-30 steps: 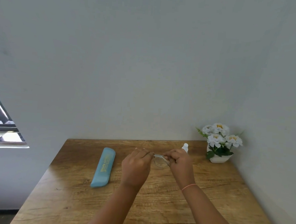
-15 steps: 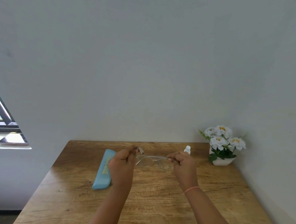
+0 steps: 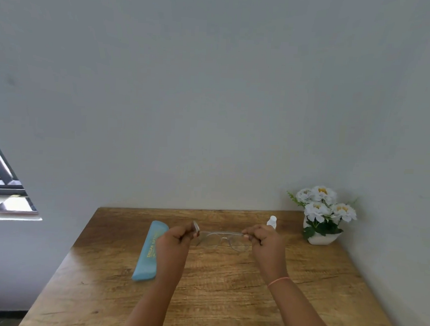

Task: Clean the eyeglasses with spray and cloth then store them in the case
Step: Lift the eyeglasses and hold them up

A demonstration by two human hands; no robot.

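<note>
Thin clear-framed eyeglasses (image 3: 222,240) hang just above the wooden table (image 3: 226,300), held by both ends. My left hand (image 3: 176,243) pinches the left end, where a small brownish piece sticks up from its fingers. My right hand (image 3: 264,242) pinches the right end. A light blue eyeglass case (image 3: 149,251) lies closed on the table to the left of my left hand. A small white spray bottle (image 3: 272,222) stands just behind my right hand, mostly hidden by it. No cloth shows clearly.
A white pot of white flowers (image 3: 322,215) stands in the table's back right corner against the walls. A window sill (image 3: 9,212) lies to the far left beyond the table.
My hands have moved apart, spreading the eyeglasses out between them. Before, both hands were close together over one lens.
</note>
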